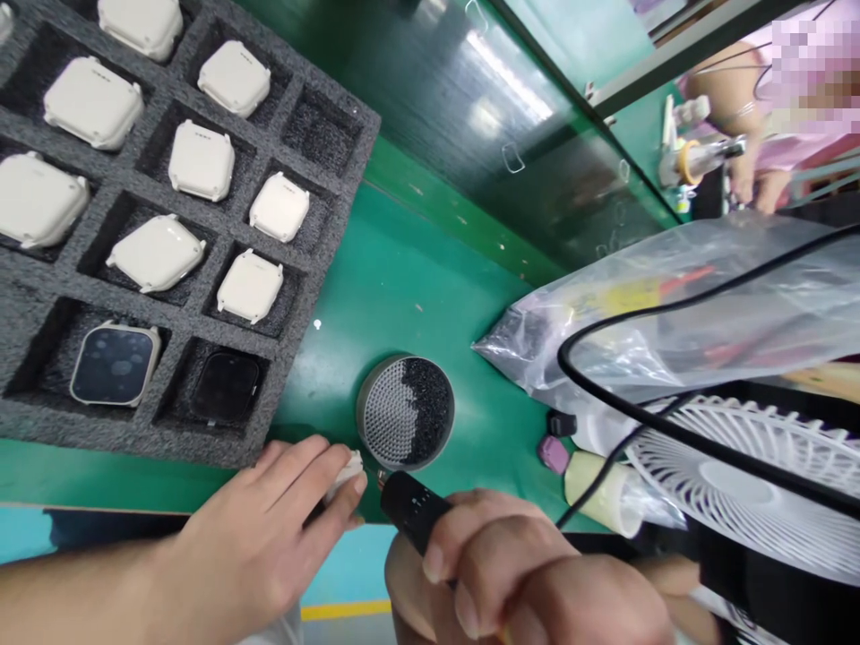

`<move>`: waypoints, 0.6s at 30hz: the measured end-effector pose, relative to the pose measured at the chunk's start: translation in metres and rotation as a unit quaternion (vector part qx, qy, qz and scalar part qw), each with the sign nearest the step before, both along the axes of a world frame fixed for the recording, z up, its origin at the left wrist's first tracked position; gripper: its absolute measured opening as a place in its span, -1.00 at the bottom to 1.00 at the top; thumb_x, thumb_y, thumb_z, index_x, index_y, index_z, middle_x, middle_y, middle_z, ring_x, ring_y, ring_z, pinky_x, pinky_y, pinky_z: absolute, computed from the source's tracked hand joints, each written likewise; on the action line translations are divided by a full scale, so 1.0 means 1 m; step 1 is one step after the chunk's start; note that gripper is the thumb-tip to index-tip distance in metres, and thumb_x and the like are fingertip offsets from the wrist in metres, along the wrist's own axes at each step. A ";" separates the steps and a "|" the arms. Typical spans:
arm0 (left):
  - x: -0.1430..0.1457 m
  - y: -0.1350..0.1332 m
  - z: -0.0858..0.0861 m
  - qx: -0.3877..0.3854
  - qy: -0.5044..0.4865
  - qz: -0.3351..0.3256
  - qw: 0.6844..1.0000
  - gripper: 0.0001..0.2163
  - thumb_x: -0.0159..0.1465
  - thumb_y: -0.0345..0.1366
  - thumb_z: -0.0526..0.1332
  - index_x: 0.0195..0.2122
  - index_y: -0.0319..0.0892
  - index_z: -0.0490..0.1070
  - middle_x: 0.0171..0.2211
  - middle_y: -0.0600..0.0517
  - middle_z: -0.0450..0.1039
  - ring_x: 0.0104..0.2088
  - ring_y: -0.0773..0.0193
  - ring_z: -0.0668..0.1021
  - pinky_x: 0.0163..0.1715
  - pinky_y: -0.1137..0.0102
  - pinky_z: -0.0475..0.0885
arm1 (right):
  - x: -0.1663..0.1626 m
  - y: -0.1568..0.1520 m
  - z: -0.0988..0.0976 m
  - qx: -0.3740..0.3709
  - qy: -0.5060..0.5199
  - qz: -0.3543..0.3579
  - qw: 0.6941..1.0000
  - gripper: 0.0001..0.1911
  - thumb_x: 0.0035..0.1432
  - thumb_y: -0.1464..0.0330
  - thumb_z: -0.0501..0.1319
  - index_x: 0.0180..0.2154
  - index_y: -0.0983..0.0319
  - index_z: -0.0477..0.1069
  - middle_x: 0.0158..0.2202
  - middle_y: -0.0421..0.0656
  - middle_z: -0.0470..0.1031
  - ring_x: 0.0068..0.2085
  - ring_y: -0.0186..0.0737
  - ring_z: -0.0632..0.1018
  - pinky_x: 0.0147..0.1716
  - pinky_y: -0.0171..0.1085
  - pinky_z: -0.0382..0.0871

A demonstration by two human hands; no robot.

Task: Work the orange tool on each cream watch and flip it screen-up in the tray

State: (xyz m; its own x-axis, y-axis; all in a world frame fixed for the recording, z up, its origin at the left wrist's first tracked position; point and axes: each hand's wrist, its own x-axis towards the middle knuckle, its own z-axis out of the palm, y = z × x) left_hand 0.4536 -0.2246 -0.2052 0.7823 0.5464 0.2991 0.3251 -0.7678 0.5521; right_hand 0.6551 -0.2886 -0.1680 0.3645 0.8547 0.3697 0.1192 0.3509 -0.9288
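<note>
In the head view, the left hand (269, 528) pinched a pale case (347, 470), half hidden, perhaps a watch's, at the near edge of the green table (396, 260). It seemed light, stiff and smooth, best held by its sides. The right hand (503, 573) gripped a black screwdriver (413, 508).
</note>
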 end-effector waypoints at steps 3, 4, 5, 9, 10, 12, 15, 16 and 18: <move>0.000 0.000 0.000 -0.003 0.004 0.006 1.000 -0.71 0.54 -0.33 0.16 0.18 -0.24 0.57 0.18 -0.20 0.53 0.15 -0.09 0.48 0.08 0.09 0.35 | 0.012 -0.012 -0.006 -0.015 0.012 0.006 1.000 -0.92 0.39 0.26 0.19 -0.11 0.02 0.45 -0.55 -0.42 0.30 -0.72 -0.37 0.23 -0.71 -0.26 0.34; 0.000 -0.001 0.000 -0.004 0.005 0.006 1.000 -0.71 0.54 -0.33 0.15 0.18 -0.23 0.57 0.18 -0.19 0.52 0.16 -0.09 0.48 0.09 0.09 0.34 | 0.015 -0.013 -0.006 -0.027 0.011 0.015 0.999 -0.91 0.41 0.26 0.17 -0.13 0.02 0.45 -0.56 -0.41 0.31 -0.71 -0.35 0.26 -0.69 -0.25 0.37; 0.000 -0.001 0.000 -0.005 0.007 0.005 1.000 -0.70 0.55 -0.34 0.14 0.18 -0.23 0.57 0.19 -0.19 0.52 0.18 -0.08 0.47 0.10 0.09 0.34 | 0.016 -0.013 -0.005 -0.036 0.005 0.028 0.999 -0.89 0.42 0.26 0.14 -0.16 0.02 0.45 -0.56 -0.41 0.32 -0.71 -0.34 0.29 -0.68 -0.24 0.40; -0.001 -0.001 0.001 -0.007 0.011 0.002 1.000 -0.69 0.54 -0.36 0.12 0.19 -0.23 0.56 0.19 -0.19 0.51 0.20 -0.06 0.45 0.11 0.11 0.33 | 0.008 -0.006 -0.001 -0.023 -0.014 0.015 1.000 -0.90 0.43 0.22 0.16 -0.15 0.03 0.44 -0.58 -0.43 0.27 -0.71 -0.39 0.28 -0.70 -0.29 0.38; -0.001 0.000 0.001 -0.008 0.010 0.003 1.000 -0.69 0.55 -0.37 0.10 0.19 -0.23 0.57 0.18 -0.19 0.51 0.19 -0.06 0.45 0.10 0.11 0.33 | 0.006 -0.004 -0.001 -0.022 -0.016 0.008 1.000 -0.90 0.42 0.20 0.18 -0.14 0.03 0.44 -0.58 -0.43 0.26 -0.71 -0.40 0.26 -0.71 -0.30 0.36; 0.000 0.000 0.002 -0.008 0.005 0.003 1.000 -0.67 0.55 -0.39 0.06 0.18 -0.23 0.57 0.17 -0.19 0.51 0.18 -0.06 0.46 0.10 0.11 0.33 | 0.004 -0.003 -0.002 -0.029 -0.016 0.018 0.999 -0.86 0.41 0.15 0.20 -0.12 0.03 0.44 -0.57 -0.44 0.26 -0.71 -0.41 0.26 -0.71 -0.31 0.36; 0.001 0.001 0.001 -0.011 0.007 0.007 1.000 -0.67 0.56 -0.38 0.05 0.17 -0.22 0.57 0.18 -0.18 0.51 0.17 -0.07 0.46 0.10 0.10 0.33 | 0.010 -0.005 0.002 -0.048 0.001 0.056 0.997 -0.77 0.47 0.14 0.07 -0.15 0.02 0.47 -0.58 -0.40 0.30 -0.69 -0.37 0.35 -0.65 -0.28 0.45; 0.001 0.001 0.001 -0.014 0.008 0.007 1.000 -0.68 0.55 -0.38 0.07 0.17 -0.22 0.57 0.18 -0.18 0.51 0.16 -0.08 0.47 0.10 0.10 0.33 | 0.014 -0.005 0.005 -0.062 0.000 0.071 0.996 -0.72 0.49 0.15 0.02 -0.16 0.02 0.48 -0.58 -0.39 0.32 -0.67 -0.34 0.40 -0.62 -0.26 0.50; 0.002 0.001 0.002 -0.019 0.006 0.010 1.000 -0.69 0.55 -0.38 0.08 0.15 -0.22 0.58 0.18 -0.17 0.51 0.15 -0.08 0.47 0.10 0.10 0.32 | 0.021 -0.003 0.016 -0.108 -0.017 0.115 0.987 -0.69 0.50 0.18 -0.01 -0.20 0.00 0.48 -0.58 -0.36 0.38 -0.61 -0.27 0.51 -0.53 -0.20 0.60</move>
State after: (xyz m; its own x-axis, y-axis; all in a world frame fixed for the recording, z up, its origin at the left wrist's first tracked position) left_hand 0.4556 -0.2238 -0.2035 0.7741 0.5733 0.2684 0.3477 -0.7394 0.5765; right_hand 0.6764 -0.2915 -0.1520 0.1424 0.9737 0.1780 0.0926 0.1659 -0.9818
